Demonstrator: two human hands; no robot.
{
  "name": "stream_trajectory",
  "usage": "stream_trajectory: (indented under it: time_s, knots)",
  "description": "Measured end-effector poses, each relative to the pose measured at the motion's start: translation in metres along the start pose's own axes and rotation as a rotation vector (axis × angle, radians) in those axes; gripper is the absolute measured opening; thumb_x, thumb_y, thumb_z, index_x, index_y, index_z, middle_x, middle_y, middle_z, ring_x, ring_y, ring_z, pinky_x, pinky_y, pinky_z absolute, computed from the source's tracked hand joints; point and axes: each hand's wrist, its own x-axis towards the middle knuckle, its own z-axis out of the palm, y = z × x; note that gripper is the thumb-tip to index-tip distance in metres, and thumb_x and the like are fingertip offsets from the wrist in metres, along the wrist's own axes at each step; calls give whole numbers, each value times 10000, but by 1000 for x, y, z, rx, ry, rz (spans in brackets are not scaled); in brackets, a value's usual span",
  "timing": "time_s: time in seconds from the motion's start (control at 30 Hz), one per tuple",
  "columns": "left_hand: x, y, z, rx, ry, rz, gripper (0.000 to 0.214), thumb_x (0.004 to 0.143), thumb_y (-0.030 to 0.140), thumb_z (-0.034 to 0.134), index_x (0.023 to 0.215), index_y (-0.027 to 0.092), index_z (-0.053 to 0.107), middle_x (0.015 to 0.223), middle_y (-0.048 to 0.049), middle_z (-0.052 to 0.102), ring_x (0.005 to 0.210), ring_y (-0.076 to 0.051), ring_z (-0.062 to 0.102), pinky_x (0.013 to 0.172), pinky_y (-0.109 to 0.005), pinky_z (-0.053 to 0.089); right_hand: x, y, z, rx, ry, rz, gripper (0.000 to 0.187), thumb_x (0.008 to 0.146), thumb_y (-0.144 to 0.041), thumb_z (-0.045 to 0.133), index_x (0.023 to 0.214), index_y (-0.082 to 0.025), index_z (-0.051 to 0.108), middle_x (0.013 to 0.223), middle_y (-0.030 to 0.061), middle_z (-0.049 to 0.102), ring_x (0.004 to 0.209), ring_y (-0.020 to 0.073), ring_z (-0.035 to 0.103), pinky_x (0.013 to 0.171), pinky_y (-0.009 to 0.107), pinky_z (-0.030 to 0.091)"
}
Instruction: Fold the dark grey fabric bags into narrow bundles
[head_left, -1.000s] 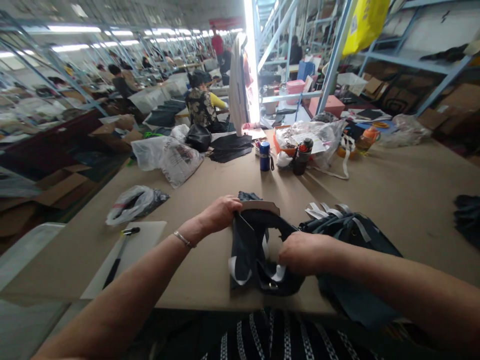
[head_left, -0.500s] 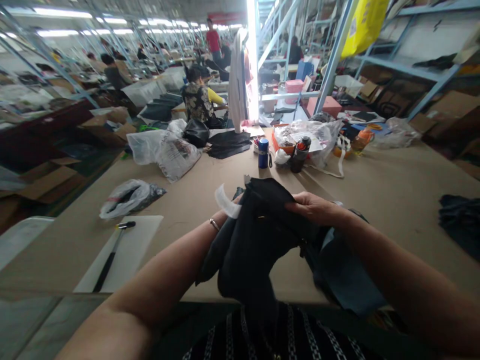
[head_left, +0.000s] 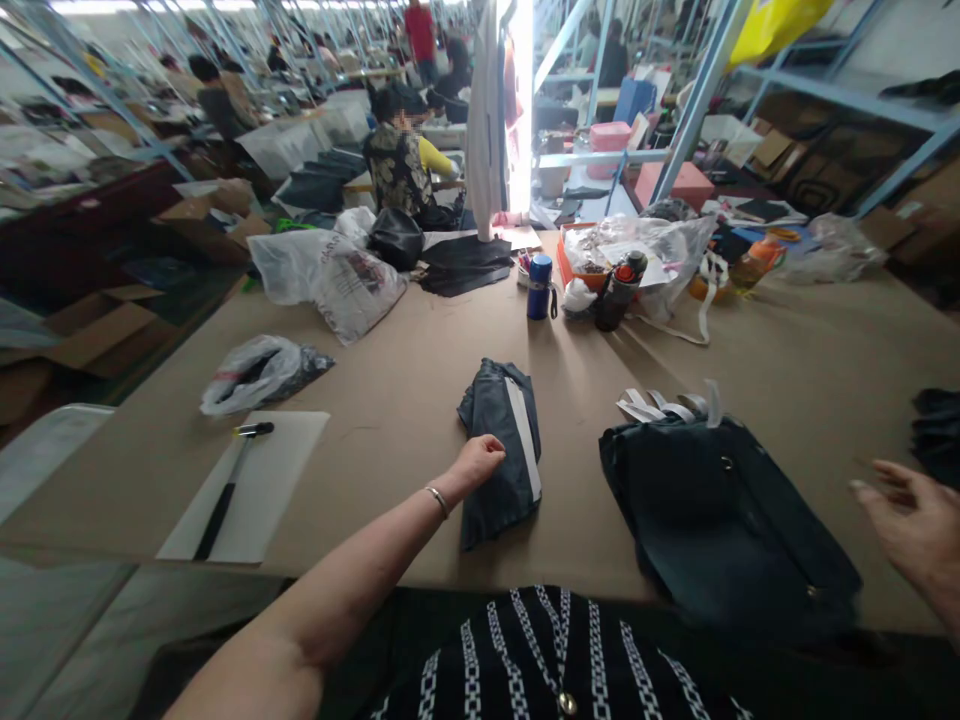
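Observation:
My left hand is over a pile of dark cloth pieces in the middle of the table. Its fingers are curled together; whether anything small is pinched in them is hidden. A long white strip lies on that pile, just right of the fingertips. My right hand, partly blurred, is at the right with fingers apart and holding nothing. Between my hands lies a stack of dark sewn pieces with zippers and metal pulls. Several white tabs stick out at its far edge.
At the left, a black-handled hammer lies on a white board, near a plastic bag. A blue flask and a dark bottle stand farther back. Dark cloth lies far right. A person sits beyond the table.
The black sewn piece that both hands held has been let go; the stack at right now lies in full view. My right hand has moved right and opened. The camera view has tilted down.

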Motion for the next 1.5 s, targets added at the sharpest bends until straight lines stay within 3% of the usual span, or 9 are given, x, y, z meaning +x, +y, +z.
stream_trajectory:
  time_s: [0.1, 0.23, 0.37, 0.47, 0.73, 0.87, 1.13, 1.27, 1.5]
  knots:
    - [8, -12, 15, 113, 22, 50, 84, 682, 58, 591, 694, 137, 616, 705, -34, 606, 681, -158, 540, 662, -261, 408, -22, -70, 38, 191, -208, -35, 436, 763, -537, 443, 1057, -239, 566, 1053, 152, 639, 954, 263, 608, 841, 443, 467]
    - [15, -22, 16, 180, 50, 81, 103, 718, 73, 578, 782, 135, 627, 828, -69, 639, 799, -194, 572, 764, -291, 423, -66, -196, 142, 474, -735, -322, 344, 816, -380, 440, 1070, -190, 573, 1114, 78, 636, 1024, 165, 579, 967, 332, 424]
    - [15, -35, 8, 165, 20, 105, 135, 721, 76, 561, 823, 140, 621, 852, -60, 645, 821, -182, 583, 786, -275, 437, -97, -260, 243, 388, -807, -256, 302, 735, -244, 546, 1018, -152, 594, 1000, 87, 654, 879, 153, 582, 842, 301, 453]
    - [15, -44, 6, 126, 5, 107, 126, 700, 74, 565, 793, 145, 612, 823, -43, 636, 798, -172, 577, 764, -261, 442, -103, -270, 276, 312, -758, -190, 312, 719, -280, 573, 1000, -143, 589, 988, 99, 641, 852, 161, 561, 802, 306, 443]
    - [11, -32, -2, -127, 2, 44, 337, 825, 467, 545, 922, 144, 554, 773, -37, 562, 623, -135, 523, 493, -201, 414, -130, -294, 248, 322, -729, -429, 401, 759, -290, 523, 1151, -213, 548, 1055, 87, 633, 939, 193, 560, 873, 340, 426]
    - [19, -28, -10, -205, 11, -23, 233, 848, 386, 522, 838, 155, 490, 664, 6, 482, 530, -110, 484, 438, -183, 394, -152, -303, 247, 399, -711, -501, 360, 754, -290, 520, 1100, -220, 592, 1034, 86, 604, 1036, 224, 510, 967, 380, 388]
    - [28, -25, -13, -261, -91, -107, 58, 748, 160, 513, 721, 149, 463, 564, -5, 504, 434, -116, 492, 424, -199, 417, -118, -294, 271, 544, -592, 4, 597, 696, -362, 549, 1225, -130, 401, 1109, 140, 543, 1022, 229, 534, 959, 420, 422]
    - [10, -15, -24, -365, -178, -21, 71, 673, 147, 505, 700, 158, 440, 570, -12, 525, 487, -124, 520, 460, -195, 432, -107, -304, 262, 725, -768, 95, 544, 694, -396, 503, 1159, -122, 436, 912, 83, 623, 819, 187, 603, 821, 393, 499]
    - [-15, 1, -61, -579, -147, 11, 354, 594, 215, 588, 934, 160, 508, 718, -22, 585, 582, -135, 551, 505, -211, 464, -132, -347, 221, 980, -1125, -119, 394, 534, -212, 600, 924, -154, 608, 774, -1, 676, 737, 148, 609, 745, 301, 503]
